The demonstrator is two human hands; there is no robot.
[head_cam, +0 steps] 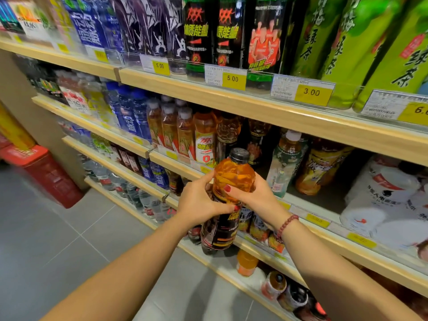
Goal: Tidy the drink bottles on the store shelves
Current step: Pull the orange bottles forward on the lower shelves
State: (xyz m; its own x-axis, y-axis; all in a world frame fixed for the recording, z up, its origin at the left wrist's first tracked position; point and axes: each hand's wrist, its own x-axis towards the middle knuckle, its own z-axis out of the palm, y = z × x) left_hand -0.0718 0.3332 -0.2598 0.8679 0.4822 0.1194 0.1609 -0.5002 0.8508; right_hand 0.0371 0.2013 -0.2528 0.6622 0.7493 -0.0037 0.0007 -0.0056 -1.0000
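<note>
Amber liquid fills the one bottle (228, 193) you hold, black-capped and dark-labelled, upright in front of the shelves. Your left hand (200, 202) wraps its waist from the left, fingers curled round the label. Your right hand (252, 196) clasps the faceted shoulder from the right, thumb across the front, with a bead bracelet (287, 224) on that wrist. Both hands press on the same bottle.

Just above and beyond your hands, the second shelf (176, 164) carries three slim amber bottles with grey caps (170, 127), then one white-labelled orange bottle (205, 140) beside them. To the right of your right hand stand one pale green tea bottle (286, 163) and one orange-labelled bottle (320, 169), with a white multipack (384, 200) further right.

Higher up, the top shelf (231, 100) shows three black energy bottles (228, 33) and three green tea bottles (361, 47). Four yellow price tags (311, 93) read clearly along its edge; others to the left are blurred.

Below your wrists, further bottles sit on the lower shelves, too blurred to count. Far to the left of your left hand stands one red crate (46, 174) on the grey floor (58, 239).
</note>
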